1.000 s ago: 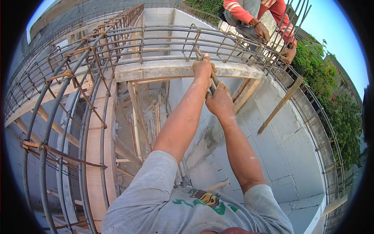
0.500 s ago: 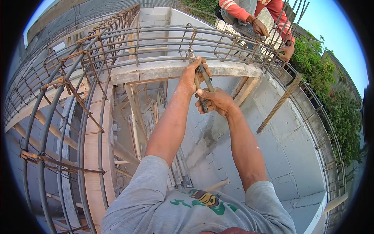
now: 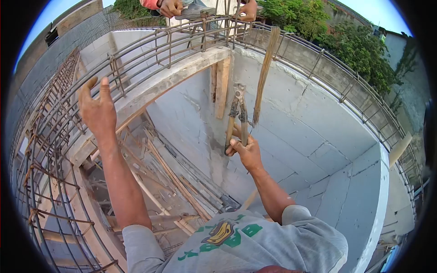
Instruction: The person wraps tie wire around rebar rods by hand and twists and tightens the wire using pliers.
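Note:
My right hand [image 3: 246,152] is closed round the handles of a pair of long-handled pincers [image 3: 234,113], held upright with the jaws at the top. Dark wrapping covers the upper part of the handles. My left hand [image 3: 98,109] is raised with thumb and fingers apart, and nothing shows in it. It is close to the long bars of a rebar cage [image 3: 150,57]; whether the fingertips touch the steel I cannot tell. Just right of the pincers, a bundle of thin tie wire [image 3: 266,73] hangs over the bars on the wall.
Beneath the cage runs a wooden formwork beam [image 3: 168,82]. A grey block wall [image 3: 314,123] curves round the right side. Far below lie planks and poles [image 3: 182,182]. More rebar [image 3: 45,182] stands at left. At the top, a co-worker's hands [image 3: 170,7] are near the bars.
My left hand has come off the pincers and moved left, opening. The right hand keeps the pincers, now upright and lower. My view has turned right.

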`<state>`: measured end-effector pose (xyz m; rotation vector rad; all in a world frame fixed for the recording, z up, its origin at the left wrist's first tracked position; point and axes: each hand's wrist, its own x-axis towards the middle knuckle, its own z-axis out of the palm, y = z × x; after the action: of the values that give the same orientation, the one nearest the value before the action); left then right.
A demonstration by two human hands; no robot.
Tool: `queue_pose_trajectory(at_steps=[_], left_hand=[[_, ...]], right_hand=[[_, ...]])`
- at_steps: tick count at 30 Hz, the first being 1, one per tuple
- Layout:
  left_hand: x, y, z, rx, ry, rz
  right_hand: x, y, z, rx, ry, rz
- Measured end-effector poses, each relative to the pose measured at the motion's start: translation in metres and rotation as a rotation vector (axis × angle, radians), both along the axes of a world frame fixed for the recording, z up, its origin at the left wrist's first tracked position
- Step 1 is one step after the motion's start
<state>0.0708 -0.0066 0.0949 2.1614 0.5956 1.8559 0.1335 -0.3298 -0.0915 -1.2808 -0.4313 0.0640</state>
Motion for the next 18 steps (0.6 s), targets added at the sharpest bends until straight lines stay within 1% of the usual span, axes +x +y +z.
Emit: queue_pose_trajectory(at_steps=[2,4,5,8,10,11,12,13,14,15,18], left_hand=[[0.001,0.021,0.004,-0.056,0.063,-0.101],[0.02,0.061,-0.018,0.123,0.196,0.033],[0.027,0.07,-0.027,0.212,0.255,0.103],[0.03,0.062,-0.031,0.365,0.261,0.197],[0.029,0.062,-0.024,0.283,0.359,0.199],[0.028,0.062,-0.021,0.247,0.409,0.219],[0.03,0.064,-0.019,0.214,0.458,0.236],[0.033,0.068,-0.022,0.276,0.443,0.282],[0.035,0.069,-0.023,0.26,0.466,0.312],[0.034,0.062,-0.019,0.244,0.486,0.335],[0.037,0.056,-0.011,0.185,0.556,0.347]], right_hand=[[0.0,-0.029,-0.003,-0.089,-0.171,-0.183],[0.001,-0.053,-0.004,-0.181,-0.322,-0.327],[-0.001,-0.062,0.002,-0.176,-0.297,-0.345],[-0.016,-0.08,0.033,-0.146,-0.251,-0.382],[-0.028,-0.089,0.045,-0.125,-0.233,-0.393],[-0.033,-0.088,0.051,-0.076,-0.309,-0.443],[-0.033,-0.091,0.053,-0.055,-0.314,-0.435],[-0.032,-0.095,0.055,-0.035,-0.32,-0.432],[-0.031,-0.102,0.06,-0.016,-0.329,-0.436],[-0.037,-0.105,0.075,0.055,-0.23,-0.33],[-0.031,-0.134,0.093,0.096,0.008,-0.208]])
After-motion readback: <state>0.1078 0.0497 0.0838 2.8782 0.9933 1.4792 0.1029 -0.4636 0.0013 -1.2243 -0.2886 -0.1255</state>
